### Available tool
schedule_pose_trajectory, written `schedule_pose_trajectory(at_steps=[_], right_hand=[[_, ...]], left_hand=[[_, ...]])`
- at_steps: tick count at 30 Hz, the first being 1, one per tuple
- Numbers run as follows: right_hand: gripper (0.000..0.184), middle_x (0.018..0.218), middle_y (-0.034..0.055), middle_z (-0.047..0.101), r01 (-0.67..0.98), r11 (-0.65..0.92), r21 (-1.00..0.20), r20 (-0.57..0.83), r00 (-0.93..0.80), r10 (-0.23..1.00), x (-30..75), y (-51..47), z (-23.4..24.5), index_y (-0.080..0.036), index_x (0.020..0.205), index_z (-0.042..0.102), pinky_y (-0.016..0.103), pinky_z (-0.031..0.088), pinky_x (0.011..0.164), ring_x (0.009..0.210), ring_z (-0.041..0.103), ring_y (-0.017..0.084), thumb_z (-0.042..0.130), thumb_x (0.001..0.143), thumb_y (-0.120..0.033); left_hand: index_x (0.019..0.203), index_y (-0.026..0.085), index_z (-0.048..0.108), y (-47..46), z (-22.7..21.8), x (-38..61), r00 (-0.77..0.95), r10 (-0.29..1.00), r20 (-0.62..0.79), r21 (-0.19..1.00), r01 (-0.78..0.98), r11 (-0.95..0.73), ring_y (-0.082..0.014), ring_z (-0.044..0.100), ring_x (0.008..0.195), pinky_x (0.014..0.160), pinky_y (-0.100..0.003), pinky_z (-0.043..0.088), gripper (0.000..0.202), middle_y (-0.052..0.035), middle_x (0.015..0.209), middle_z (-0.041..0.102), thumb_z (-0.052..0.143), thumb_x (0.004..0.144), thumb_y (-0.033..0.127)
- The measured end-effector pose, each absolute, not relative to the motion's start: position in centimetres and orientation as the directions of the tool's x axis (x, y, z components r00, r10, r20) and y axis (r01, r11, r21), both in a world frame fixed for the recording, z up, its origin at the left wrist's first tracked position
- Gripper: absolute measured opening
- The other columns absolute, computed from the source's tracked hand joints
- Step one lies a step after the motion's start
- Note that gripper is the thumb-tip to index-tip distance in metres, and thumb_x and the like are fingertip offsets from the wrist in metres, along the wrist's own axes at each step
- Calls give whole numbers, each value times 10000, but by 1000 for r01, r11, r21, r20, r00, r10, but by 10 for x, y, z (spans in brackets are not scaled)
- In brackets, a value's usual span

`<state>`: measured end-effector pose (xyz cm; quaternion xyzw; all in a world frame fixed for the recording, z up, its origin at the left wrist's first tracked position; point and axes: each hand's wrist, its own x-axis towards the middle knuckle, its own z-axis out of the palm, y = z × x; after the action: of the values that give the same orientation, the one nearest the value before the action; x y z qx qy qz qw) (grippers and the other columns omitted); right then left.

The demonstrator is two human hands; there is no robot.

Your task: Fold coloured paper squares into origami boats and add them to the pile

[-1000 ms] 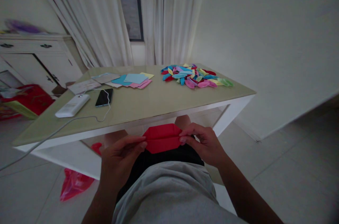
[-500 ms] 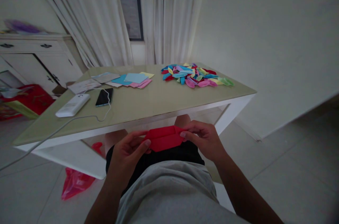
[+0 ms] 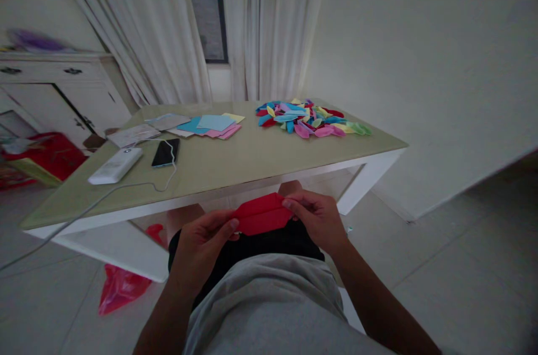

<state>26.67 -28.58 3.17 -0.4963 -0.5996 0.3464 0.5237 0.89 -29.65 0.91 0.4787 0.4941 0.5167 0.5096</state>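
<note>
A folded piece of red paper [image 3: 261, 214] is stretched between my hands above my lap, just below the table's near edge. It has a long crease across its middle and slanted corners. My left hand [image 3: 212, 234] pinches its left end between thumb and fingers. At the other end, my right hand [image 3: 311, 215] grips the right corner, thumb on top. The fingers behind the paper are partly hidden.
On the table [image 3: 210, 167] lie a heap of colourful folded paper pieces [image 3: 302, 117], square paper sheets [image 3: 216, 123], a phone [image 3: 166, 153] and a white power bank [image 3: 115, 166] with a cable. A red plastic bag [image 3: 123, 290] is on the floor.
The red paper has tilted and looks flatter, its upper flap lying smoother. My right hand has shifted slightly left along with its end; my left hand has barely moved.
</note>
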Motion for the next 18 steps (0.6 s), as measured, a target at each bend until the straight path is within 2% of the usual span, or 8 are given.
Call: schedule_pose_trajectory(at_steps=[4, 6, 9, 11, 12, 14, 16, 18], right_hand=[[192, 700, 18, 764, 263, 291, -920, 315, 52, 948, 263, -281, 23, -223, 878, 841, 266, 522, 554, 588, 659, 158, 781, 932, -398], [176, 806, 36, 780, 303, 345, -888, 391, 108, 914, 260, -281, 19, -227, 938, 827, 284, 560, 622, 688, 696, 177, 737, 975, -374], [140, 978, 69, 767, 415, 457, -787, 573, 215, 791, 248, -285, 16, -222, 1039, 784, 320, 592, 768, 855, 706, 197, 696, 1012, -329], [170, 1015, 67, 762, 395, 515, -761, 592, 98, 800, 236, -292, 15, -222, 1121, 757, 320, 591, 795, 863, 700, 191, 728, 1000, -339], [262, 1060, 70, 767, 343, 528, -777, 558, -12, 829, 230, -295, 14, -226, 1203, 741, 316, 593, 802, 883, 708, 193, 761, 982, -366], [432, 1135, 76, 766, 227, 524, -821, 508, -129, 851, 219, -300, 10, -232, 1326, 696, 311, 597, 803, 913, 714, 199, 799, 956, -428], [392, 1108, 71, 760, 172, 498, -850, 484, -119, 867, 214, -301, 6, -229, 1313, 698, 307, 594, 789, 904, 705, 198, 752, 991, -445], [274, 1052, 63, 761, 162, 454, -876, 447, -77, 891, 215, -298, 1, -227, 1242, 729, 298, 589, 767, 873, 699, 189, 652, 1060, -417]], left_hand=[[1033, 170, 852, -294, 7, 9, -40, 999, 5, 999, -54, -7, -201, 800, 683, 652, -284, 677, 428, -66, 882, 859, 921, 781, 509], [1046, 170, 848, -293, 3, 11, -95, 995, 41, 999, -18, -42, -210, 809, 686, 642, -292, 684, 405, -65, 887, 862, 896, 812, 497], [1106, 192, 838, -296, -4, 19, -337, 916, 219, 972, 153, -177, -210, 828, 734, 665, -290, 690, 338, -53, 962, 872, 823, 902, 461], [1160, 214, 826, -301, -7, 28, -408, 807, 426, 887, 362, -285, -196, 827, 733, 691, -275, 679, 288, -34, 948, 871, 784, 952, 409], [1159, 227, 824, -304, -8, 32, -355, 771, 529, 817, 460, -348, -190, 824, 735, 709, -272, 675, 245, -23, 926, 868, 768, 971, 373], [1228, 245, 795, -309, -10, 41, -128, 745, 655, 691, 499, -522, -177, 825, 773, 757, -272, 679, 254, -29, 1048, 868, 758, 984, 305], [1370, 245, 718, -311, -12, 47, 39, 735, 677, 655, 425, -625, -190, 830, 910, 849, -295, 684, 393, -61, 1225, 834, 765, 980, 268], [1408, 259, 679, -309, -13, 49, 106, 743, 661, 669, 365, -647, -192, 816, 984, 893, -309, 681, 432, -67, 1289, 802, 762, 985, 247]])
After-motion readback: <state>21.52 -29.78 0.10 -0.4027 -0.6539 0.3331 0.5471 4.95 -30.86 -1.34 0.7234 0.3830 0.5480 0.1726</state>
